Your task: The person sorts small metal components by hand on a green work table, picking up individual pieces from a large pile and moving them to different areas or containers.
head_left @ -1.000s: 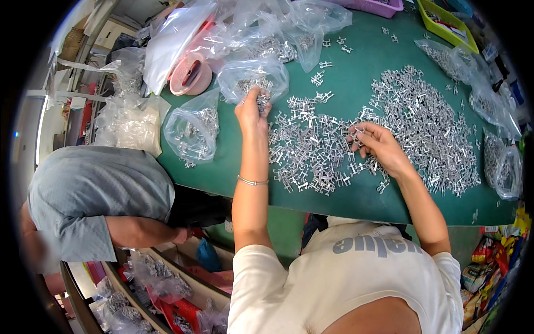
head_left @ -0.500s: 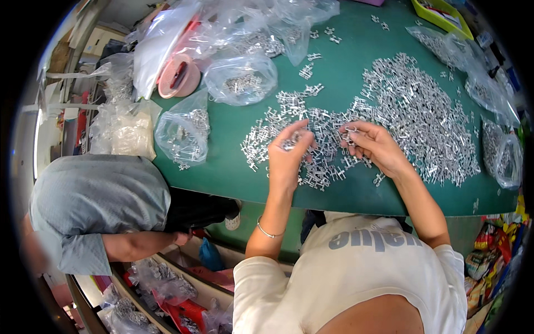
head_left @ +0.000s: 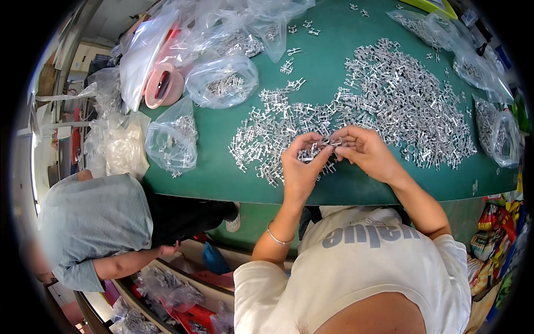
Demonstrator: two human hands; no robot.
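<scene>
My left hand [head_left: 300,172] is cupped around several small silver metal pieces [head_left: 307,154], which show between its thumb and fingers. Close against it, my right hand [head_left: 367,153] pinches a small silver metal piece [head_left: 334,143] at its fingertips. The two hands meet just above the near side of a loose pile of the same pieces [head_left: 261,136] on the green table. These pieces look like little H-shaped links or clasps; their exact kind is too small to tell. A larger pile [head_left: 411,106] of them spreads to the right.
Clear bags of metal pieces [head_left: 175,139] stand left, near a pink container [head_left: 165,86] with a dark red tool. More bags [head_left: 495,131] line the right edge. A yellow-green tray [head_left: 436,6] sits at the far right. Another person [head_left: 97,222] bends over open drawers [head_left: 183,273] at left.
My hands have come together, the right one moving left to meet the left one's fingertips. The view has shifted slightly. The other person's arm at left has moved a little.
</scene>
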